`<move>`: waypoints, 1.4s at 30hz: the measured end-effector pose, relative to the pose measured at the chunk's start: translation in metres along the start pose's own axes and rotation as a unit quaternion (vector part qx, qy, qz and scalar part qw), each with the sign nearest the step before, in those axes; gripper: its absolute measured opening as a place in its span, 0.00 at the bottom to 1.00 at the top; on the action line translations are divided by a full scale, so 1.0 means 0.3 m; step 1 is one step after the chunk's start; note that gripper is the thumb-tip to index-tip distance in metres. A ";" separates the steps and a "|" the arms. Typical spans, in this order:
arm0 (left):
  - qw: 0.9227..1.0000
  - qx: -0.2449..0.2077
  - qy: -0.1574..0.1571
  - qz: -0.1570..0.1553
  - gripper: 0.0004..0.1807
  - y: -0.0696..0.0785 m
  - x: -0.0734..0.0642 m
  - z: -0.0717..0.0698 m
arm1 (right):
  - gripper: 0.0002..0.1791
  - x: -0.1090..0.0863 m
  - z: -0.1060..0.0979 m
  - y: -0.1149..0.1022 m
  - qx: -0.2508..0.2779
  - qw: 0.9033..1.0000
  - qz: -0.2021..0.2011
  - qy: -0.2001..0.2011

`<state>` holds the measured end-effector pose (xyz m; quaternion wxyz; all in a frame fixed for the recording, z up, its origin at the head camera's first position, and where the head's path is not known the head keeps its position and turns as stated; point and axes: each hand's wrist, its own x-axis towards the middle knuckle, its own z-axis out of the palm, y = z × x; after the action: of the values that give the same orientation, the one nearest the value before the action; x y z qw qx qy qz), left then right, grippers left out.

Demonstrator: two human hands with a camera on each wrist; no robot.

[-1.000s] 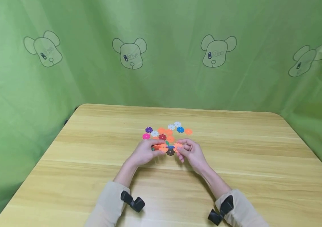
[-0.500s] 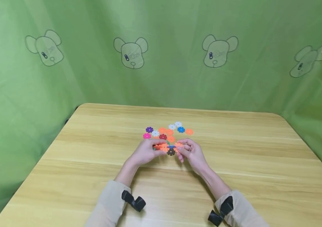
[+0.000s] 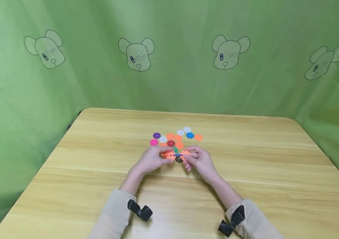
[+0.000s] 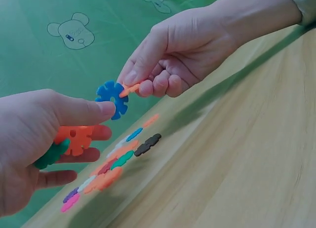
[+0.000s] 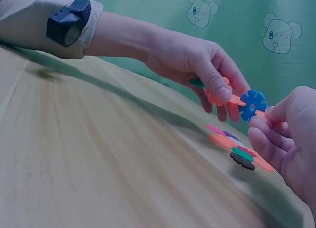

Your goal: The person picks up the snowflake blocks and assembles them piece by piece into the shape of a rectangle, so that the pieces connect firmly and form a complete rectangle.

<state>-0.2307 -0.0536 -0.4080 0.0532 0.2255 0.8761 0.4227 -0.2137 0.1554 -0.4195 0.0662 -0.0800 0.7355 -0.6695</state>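
Note:
In the head view my left hand (image 3: 150, 160) and right hand (image 3: 201, 163) meet just above the table. Between them runs a chain of notched plastic snowflake discs. My left hand holds its left part, with a green disc (image 4: 52, 154) and an orange disc (image 4: 76, 139) showing in the left wrist view. Beyond my left thumb stands a blue disc (image 5: 253, 97), turned nearly at right angles to its neighbours. Right thumb and fingers pinch another orange disc (image 4: 130, 88) at the blue disc's edge. Fingers hide much of that disc; how deeply the two interlock I cannot tell.
Loose discs lie flat beyond my hands on the wooden table (image 3: 247, 142): purple (image 3: 156, 135), pink (image 3: 154, 142), dark red (image 3: 170, 143), blue (image 3: 190, 135), white and orange ones. A dark disc (image 3: 178, 159) lies below my fingers. Green cloth (image 3: 181, 89) hangs behind.
Both hands have shifted slightly left together over the dark disc, holding the same discs. The loose discs lie as before.

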 end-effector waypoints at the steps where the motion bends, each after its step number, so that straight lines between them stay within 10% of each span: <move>1: 1.000 0.004 -0.002 0.000 0.26 0.003 0.001 -0.001 | 0.17 0.001 0.000 0.001 -0.003 1.000 0.001 -0.001; 24: 0.995 0.075 -0.043 0.052 0.25 0.037 0.001 -0.006 | 0.18 -0.009 0.029 -0.013 -0.002 0.999 0.014 -0.036; 42: 0.999 0.038 -0.026 0.020 0.19 0.031 -0.011 0.013 | 0.21 -0.004 -0.016 -0.002 -0.010 0.994 0.021 -0.107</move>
<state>-0.2235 -0.0473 -0.4037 0.0590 0.2557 0.8853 0.3839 -0.2135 0.1603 -0.4184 0.1577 -0.1364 0.7321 -0.6486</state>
